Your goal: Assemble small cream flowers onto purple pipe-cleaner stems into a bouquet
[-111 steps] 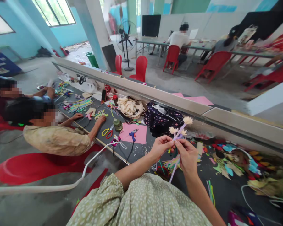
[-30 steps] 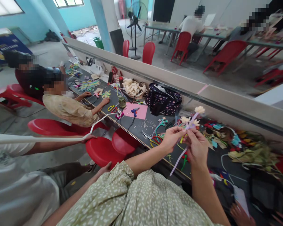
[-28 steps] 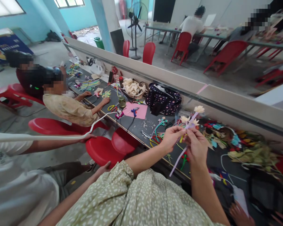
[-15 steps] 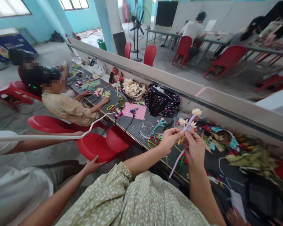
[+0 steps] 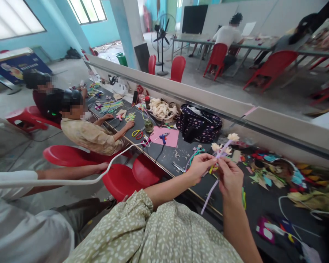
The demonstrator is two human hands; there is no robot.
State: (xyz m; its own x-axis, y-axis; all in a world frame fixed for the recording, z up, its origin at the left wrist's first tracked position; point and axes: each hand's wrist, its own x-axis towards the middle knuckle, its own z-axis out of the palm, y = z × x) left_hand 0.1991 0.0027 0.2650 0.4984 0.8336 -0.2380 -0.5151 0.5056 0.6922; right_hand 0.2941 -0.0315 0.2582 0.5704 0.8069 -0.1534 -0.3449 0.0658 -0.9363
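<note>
Both my hands hold a small bunch of cream paper flowers point(image 5: 224, 143) on pale purple stems above the black table point(image 5: 178, 150). My left hand point(image 5: 199, 167) pinches the stems from the left, fingers closed. From the right, my right hand point(image 5: 230, 178) has its fingers closed on the stems. A loose purple strip point(image 5: 208, 196) hangs down from the bunch below my hands.
Paper scraps and pipe cleaners point(image 5: 265, 174) litter the table to the right. A dotted bag point(image 5: 199, 124), pink sheet with a blue glue gun point(image 5: 164, 137) and scissors point(image 5: 137, 133) lie further left. Two people sit at the far left. Another person's arm rests on red stools point(image 5: 120, 179).
The view has shifted a little, and my hands with the flower bunch sit slightly lower in it. The person at my left has drawn one hand back off the red stool.
</note>
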